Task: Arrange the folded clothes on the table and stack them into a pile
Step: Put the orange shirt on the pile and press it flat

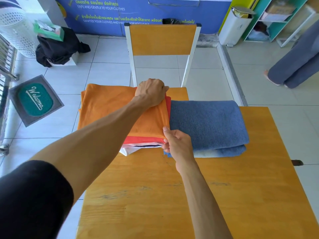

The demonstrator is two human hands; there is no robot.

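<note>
A folded orange cloth [110,107] tops a pile at the far left of the wooden table [155,195]. Under it lie a red cloth [143,139] and a white garment [131,150] with a dark stripe. My left hand [151,94] grips the pile's far right corner with curled fingers. At the near right corner my right hand [174,141] pinches the edges of the orange and red cloths, thumb on top. A folded blue towel [208,125] lies right beside the pile, touching it.
A wooden chair [162,40] stands behind the table. On the floor to the left are a welcome mat [35,99], a black cloth heap [58,47] and a white basket [15,31]. A person's legs [296,66] stand at the far right by a bin [236,25].
</note>
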